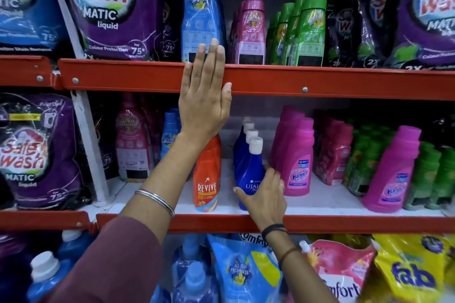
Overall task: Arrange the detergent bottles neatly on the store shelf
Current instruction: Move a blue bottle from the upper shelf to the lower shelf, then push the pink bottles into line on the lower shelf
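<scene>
My left hand (205,96) lies flat and open against the red front rail of the upper shelf (320,81), its fingertips touching the base of a tall light-blue bottle (200,7). My right hand (264,198) wraps around the lower body of the front dark-blue Ujala bottle (248,167), which has a white cap and heads a row of like bottles on the middle shelf (320,204). An orange Revive bottle (208,177) stands just left of it, partly behind my left forearm. A pink Vanish bottle (294,157) stands close on the right.
Pink (253,29) and green (310,27) bottles fill the upper shelf, flanked by purple Safewash pouches (105,7). Another Vanish bottle (394,172), pink packs and green bottles (433,174) crowd the middle shelf's right. Refill pouches (246,270) sit below.
</scene>
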`<state>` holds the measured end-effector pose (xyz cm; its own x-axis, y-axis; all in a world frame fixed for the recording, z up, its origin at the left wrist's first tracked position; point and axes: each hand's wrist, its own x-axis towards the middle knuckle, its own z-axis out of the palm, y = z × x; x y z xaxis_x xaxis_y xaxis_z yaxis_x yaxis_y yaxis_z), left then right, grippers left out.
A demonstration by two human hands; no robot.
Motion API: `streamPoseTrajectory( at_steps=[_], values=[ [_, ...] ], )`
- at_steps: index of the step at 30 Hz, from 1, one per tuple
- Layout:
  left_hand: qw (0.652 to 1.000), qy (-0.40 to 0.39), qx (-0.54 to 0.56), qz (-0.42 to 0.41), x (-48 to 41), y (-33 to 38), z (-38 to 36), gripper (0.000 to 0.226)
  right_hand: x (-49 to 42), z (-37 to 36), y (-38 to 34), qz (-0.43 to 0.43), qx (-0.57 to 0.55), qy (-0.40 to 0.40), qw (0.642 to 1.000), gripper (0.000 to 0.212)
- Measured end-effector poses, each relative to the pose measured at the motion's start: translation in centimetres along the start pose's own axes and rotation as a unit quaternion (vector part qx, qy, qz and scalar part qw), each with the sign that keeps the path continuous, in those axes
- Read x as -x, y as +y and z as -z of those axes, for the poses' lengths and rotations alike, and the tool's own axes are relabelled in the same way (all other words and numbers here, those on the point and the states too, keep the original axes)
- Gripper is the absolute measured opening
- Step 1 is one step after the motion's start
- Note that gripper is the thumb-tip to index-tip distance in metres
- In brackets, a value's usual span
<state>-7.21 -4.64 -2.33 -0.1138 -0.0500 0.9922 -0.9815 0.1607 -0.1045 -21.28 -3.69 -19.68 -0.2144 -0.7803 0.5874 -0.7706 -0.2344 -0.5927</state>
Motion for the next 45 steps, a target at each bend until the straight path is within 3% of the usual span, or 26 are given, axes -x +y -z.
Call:
streamPoseTrajectory(
  at_steps=[6,13,18,24,34,45],
  values=[
    [1.000,0.001,-0.010,-0.005,0.0,0.0,0.0,0.056,0.0,1.5,1.6,0.002,-0.011,0.034,0.999,0.093],
    [1.000,0.009,-0.022,-0.008,0.1,0.0,-0.3,0.054,-4.6,8.1,8.8,-0.044,-0.073,0.216,0.973,0.064],
    [1.000,0.007,-0.027,-0.004,0.1,0.1,-0.4,0.055,-8.7,12.9,14.8,-0.083,-0.044,0.317,0.944,0.066],
    [1.000,0.008,-0.030,-0.002,0.1,-0.1,-0.5,0.055,-10.9,15.4,18.4,-0.154,-0.023,0.235,0.959,0.083],
    [1.000,0.011,-0.016,-0.002,0.0,0.1,-0.4,0.056,-11.6,17.0,19.3,-0.159,0.019,0.180,0.971,0.060],
    [0.999,0.019,-0.025,-0.008,0.0,0.0,-0.5,0.055,-9.0,15.4,12.2,-0.072,0.003,0.166,0.984,0.066]
  ],
)
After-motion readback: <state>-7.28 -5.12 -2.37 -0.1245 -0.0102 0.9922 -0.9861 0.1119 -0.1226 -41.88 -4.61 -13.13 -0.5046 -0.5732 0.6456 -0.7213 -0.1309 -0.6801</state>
